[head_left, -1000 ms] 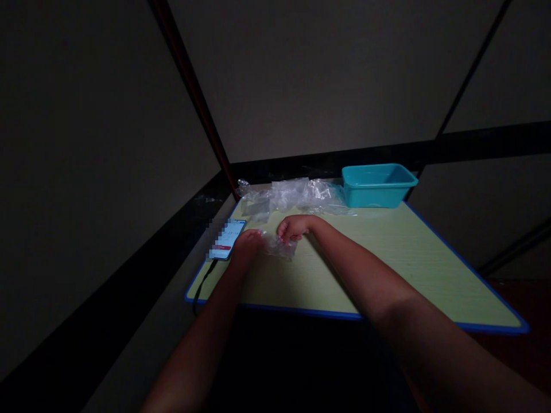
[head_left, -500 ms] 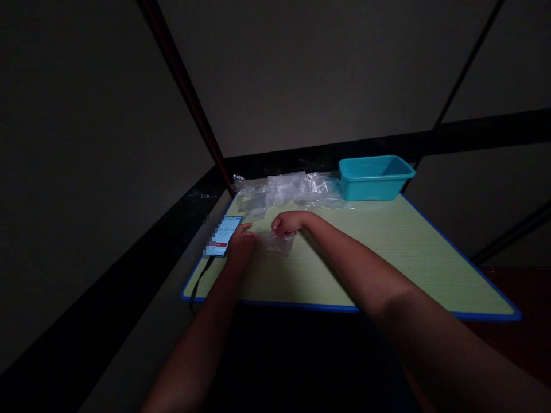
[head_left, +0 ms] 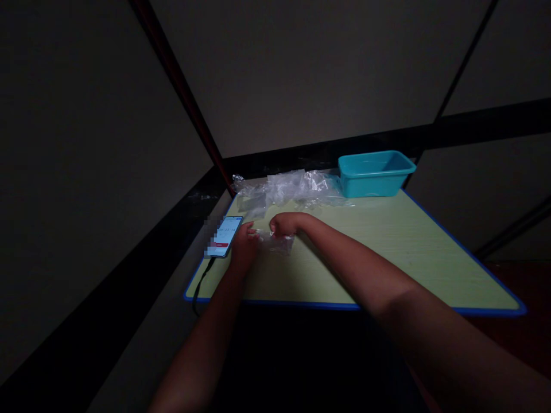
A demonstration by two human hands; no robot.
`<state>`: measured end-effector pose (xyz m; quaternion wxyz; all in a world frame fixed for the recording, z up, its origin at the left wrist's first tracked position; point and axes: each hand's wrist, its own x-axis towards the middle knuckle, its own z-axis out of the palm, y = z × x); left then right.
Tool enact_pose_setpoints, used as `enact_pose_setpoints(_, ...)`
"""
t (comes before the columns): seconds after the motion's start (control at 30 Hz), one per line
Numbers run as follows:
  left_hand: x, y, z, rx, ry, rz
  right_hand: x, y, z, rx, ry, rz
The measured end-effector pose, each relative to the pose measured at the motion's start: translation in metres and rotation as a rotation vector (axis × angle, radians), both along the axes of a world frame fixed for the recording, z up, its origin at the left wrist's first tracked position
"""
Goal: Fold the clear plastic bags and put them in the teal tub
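A small clear plastic bag (head_left: 279, 244) lies low over the table between my hands. My right hand (head_left: 284, 224) is closed on its upper edge, knuckles up and fingers bent down. At the bag's left end is my left hand (head_left: 246, 238), its fingertips pinched at the bag's corner. Whatever the bag contains is too dark and small to make out. Just left of my left hand, a lit phone (head_left: 226, 236) rests at the table's left edge.
Crumpled clear plastic bags (head_left: 288, 188) are spread along the back of the pale table (head_left: 387, 246), which has a blue rim. A turquoise basket (head_left: 374, 184) stands at the back right. A black cable (head_left: 200, 287) hangs from the phone over the left edge.
My left hand has shifted slightly right and its fingers have drawn in. The right hand has turned a little, still at the bag. The view has tilted slightly.
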<state>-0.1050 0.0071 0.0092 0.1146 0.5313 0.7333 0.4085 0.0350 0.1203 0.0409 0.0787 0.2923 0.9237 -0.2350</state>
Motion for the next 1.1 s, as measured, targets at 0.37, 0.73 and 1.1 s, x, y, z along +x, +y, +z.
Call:
enact_pose_setpoints(0.37,0.004,-0.04,-0.008,-0.027,0.503,-0.241,-0.002,-0.008,0.005,0.078,-0.01,0.021)
enact_pose_setpoints(0.73,0.014,-0.072,-0.006,-0.341,0.743,-0.332,-0.004,-0.012,0.007,0.186,0.079,-0.011)
enact_pose_setpoints(1.1,0.015,-0.072,-0.008,-0.27,0.755,-0.314,0.003,0.007,-0.001,-0.137,0.123,-0.108)
